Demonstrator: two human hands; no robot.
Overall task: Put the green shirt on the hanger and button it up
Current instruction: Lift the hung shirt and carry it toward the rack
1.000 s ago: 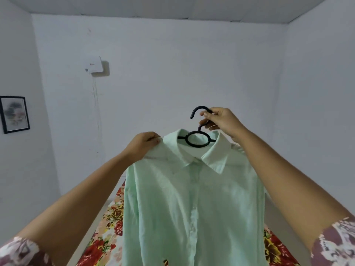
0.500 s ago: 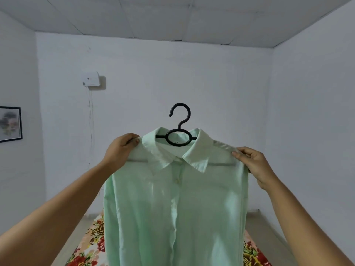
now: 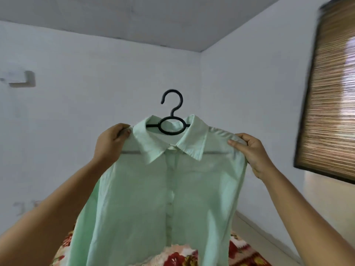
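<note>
The pale green shirt (image 3: 157, 192) hangs on a black plastic hanger (image 3: 171, 114), held up in the air in front of me. Its front placket is closed down the middle and the collar is folded down. The hanger's hook and ring stick out above the collar; its bar shows faintly through the cloth. My left hand (image 3: 111, 144) grips the shirt's left shoulder. My right hand (image 3: 250, 153) pinches the right shoulder. Both arms reach forward and up.
White walls meet in a corner behind the shirt. A bamboo blind (image 3: 330, 96) covers a window at the right. A white box (image 3: 21, 78) is on the left wall. A floral bedspread (image 3: 240, 252) lies below the shirt.
My right hand let go of the hanger's hook and took the shirt's right shoulder. The view has swung to the right, bringing the blind into sight.
</note>
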